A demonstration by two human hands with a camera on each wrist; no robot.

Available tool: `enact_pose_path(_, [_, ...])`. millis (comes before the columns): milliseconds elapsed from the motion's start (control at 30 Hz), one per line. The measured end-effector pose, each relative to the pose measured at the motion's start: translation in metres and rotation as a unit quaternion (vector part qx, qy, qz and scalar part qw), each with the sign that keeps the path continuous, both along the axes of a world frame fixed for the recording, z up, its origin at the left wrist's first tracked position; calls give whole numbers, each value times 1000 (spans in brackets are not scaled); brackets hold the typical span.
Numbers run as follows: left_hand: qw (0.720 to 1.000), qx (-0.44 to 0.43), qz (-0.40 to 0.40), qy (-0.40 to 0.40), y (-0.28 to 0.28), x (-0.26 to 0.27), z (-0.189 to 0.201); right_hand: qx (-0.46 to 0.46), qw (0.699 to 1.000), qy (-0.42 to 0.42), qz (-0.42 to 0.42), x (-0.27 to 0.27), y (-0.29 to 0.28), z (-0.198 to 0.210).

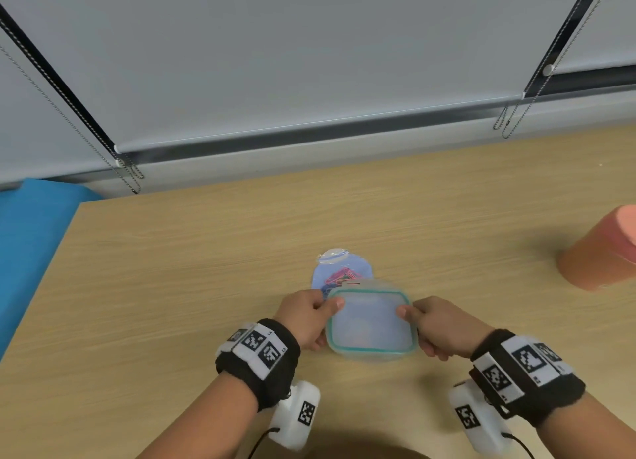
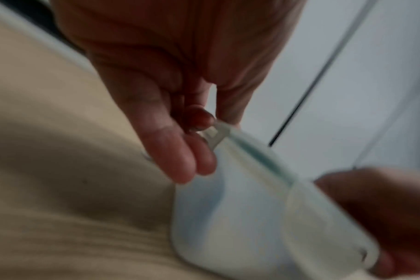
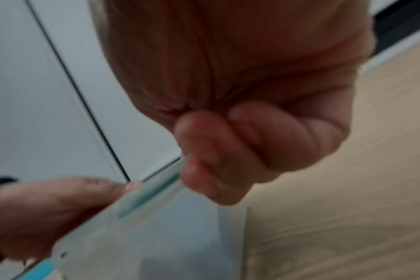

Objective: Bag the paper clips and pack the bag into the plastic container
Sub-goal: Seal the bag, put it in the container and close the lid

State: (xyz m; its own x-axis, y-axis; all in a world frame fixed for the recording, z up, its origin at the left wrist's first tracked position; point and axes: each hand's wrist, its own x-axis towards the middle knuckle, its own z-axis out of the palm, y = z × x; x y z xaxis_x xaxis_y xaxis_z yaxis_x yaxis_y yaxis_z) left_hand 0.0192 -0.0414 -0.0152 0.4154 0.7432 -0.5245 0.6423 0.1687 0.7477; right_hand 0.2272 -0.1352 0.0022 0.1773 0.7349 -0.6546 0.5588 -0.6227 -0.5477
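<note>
A square translucent plastic container [image 1: 370, 324] with a teal-sealed lid is held just above the wooden table [image 1: 172, 286]. My left hand [image 1: 328, 312] grips its left edge, thumb on top. My right hand [image 1: 413, 317] grips the right edge the same way. In the left wrist view my fingers [image 2: 180, 151] pinch a lid tab of the container [image 2: 228, 217]. The right wrist view has curled fingers [image 3: 216, 161] on the rim of the container [image 3: 156, 227]. A clear bag [image 1: 340, 269] of coloured paper clips [image 1: 339, 276] lies flat just beyond it, partly hidden.
A salmon-coloured cylinder [image 1: 599, 252] stands at the table's right edge. A blue surface [image 1: 31, 252] lies past the table's left edge. Lowered blinds with bead chains [image 1: 130, 172] run along the far side.
</note>
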Motion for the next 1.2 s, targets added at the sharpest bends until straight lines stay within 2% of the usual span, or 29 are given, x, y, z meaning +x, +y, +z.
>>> enact_pose_path(100, [990,-133,-1,-50,-3,0,4,-5,999,46,-7,6,1,-1])
enact_pose_path(200, [982,-181,-18,-43,-8,2,6,4,999,38,-11,10,1,-1])
enact_pose_path(233, [985,-166,-31,-21,-8,3,7,15,1000,14,-6,10,1,0])
enact_pose_path(267, [991,-117,-55,18,-6,4,9,39,999,-35,7,9,0,2])
enact_pose_path(300, [993,-30,-87,69,-2,6,12,75,991,-108,28,7,-2,5])
enact_pose_path(367, [968,160,-129,146,9,10,19,182,953,-229,75,0,-7,14])
enact_pose_path(400, [958,214,-135,137,13,13,21,230,934,-245,120,-5,-9,20])
enact_pose_path(500, [948,245,-196,52,18,26,20,251,884,-255,301,-18,-17,25])
enact_pose_path(533, [947,232,-218,45,18,30,17,244,862,-283,342,-20,-19,23])
enact_pose_path(600, [950,203,-234,40,17,35,13,236,836,-327,371,-23,-23,17])
enact_pose_path(733, [962,150,-226,31,15,37,2,267,825,-353,352,-27,-33,9])
enact_pose_path(867, [965,134,-222,29,13,33,-5,286,822,-360,336,-23,-43,0])
enact_pose_path(967, [964,189,-185,22,14,27,-4,290,827,-373,306,-15,-51,3])
enact_pose_path(1067, [941,272,-186,78,18,15,-7,238,850,-412,227,1,-53,4])
enact_pose_path(1200, [924,257,-221,178,16,5,-17,177,874,-431,140,11,-25,4])
